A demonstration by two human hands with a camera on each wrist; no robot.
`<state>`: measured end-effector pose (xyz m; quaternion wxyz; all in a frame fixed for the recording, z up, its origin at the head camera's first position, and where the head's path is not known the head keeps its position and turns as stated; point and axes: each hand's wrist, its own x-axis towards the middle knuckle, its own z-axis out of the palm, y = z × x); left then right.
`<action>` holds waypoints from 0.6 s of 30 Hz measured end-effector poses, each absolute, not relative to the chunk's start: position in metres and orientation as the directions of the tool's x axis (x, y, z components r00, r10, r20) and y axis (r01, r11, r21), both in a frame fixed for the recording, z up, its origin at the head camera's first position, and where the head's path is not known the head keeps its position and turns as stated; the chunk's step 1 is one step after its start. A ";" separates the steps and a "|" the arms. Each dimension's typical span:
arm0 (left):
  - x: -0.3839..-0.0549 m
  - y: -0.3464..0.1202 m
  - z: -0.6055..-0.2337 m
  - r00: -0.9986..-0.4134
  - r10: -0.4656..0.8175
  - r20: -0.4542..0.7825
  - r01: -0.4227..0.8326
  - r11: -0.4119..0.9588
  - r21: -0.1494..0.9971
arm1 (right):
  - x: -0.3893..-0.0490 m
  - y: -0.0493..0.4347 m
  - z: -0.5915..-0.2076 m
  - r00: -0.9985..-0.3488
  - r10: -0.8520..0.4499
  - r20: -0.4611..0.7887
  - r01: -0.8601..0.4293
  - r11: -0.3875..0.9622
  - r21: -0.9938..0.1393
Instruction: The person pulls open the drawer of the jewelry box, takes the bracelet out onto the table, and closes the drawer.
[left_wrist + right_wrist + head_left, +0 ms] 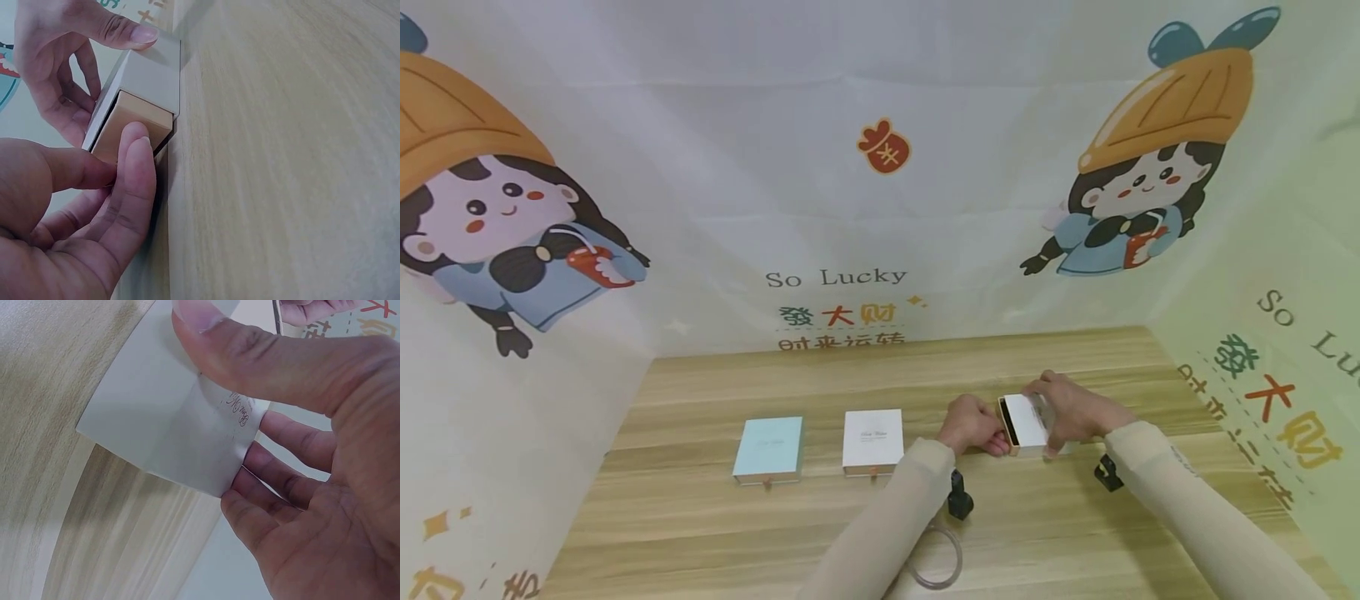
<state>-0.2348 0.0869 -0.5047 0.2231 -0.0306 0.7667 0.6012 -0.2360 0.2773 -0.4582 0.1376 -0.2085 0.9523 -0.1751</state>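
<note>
A white drawer-style gift box (1027,419) with small printed script sits at the right of the table. Its tan inner drawer (141,114) sticks a little way out of the white sleeve (159,412); a dark gap shows along the drawer's top in the head view. My left hand (973,422) pinches at the drawer's front end, thumb against fingers; whatever small tab lies between them is hidden. With my right hand (1070,410) I grip the sleeve across its width, thumb on one side and fingers along the other.
Left of the hands lie a second white box (872,437) and a light blue box (769,446), each with a small pull tab in front. A grey ring-like loop (953,557) shows near my left forearm. Printed cloth walls (737,208) enclose the wooden table (700,533).
</note>
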 end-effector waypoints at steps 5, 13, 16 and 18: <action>-0.235 0.085 -0.505 -0.896 0.228 -0.380 -0.320 0.259 0.911 | -0.237 0.278 -0.459 -0.875 -0.444 -0.192 -0.343 0.849 -0.401; -0.238 0.080 -0.509 -0.902 0.242 -0.358 -0.301 0.244 0.922 | -0.239 0.278 -0.461 -0.875 -0.446 -0.189 -0.353 0.855 -0.380; -0.237 0.078 -0.508 -0.904 0.246 -0.349 -0.293 0.237 0.926 | -0.238 0.278 -0.460 -0.874 -0.446 -0.194 -0.353 0.856 -0.378; -0.237 0.077 -0.508 -0.902 0.255 -0.348 -0.294 0.226 0.928 | -0.238 0.278 -0.459 -0.877 -0.437 -0.200 -0.341 0.859 -0.381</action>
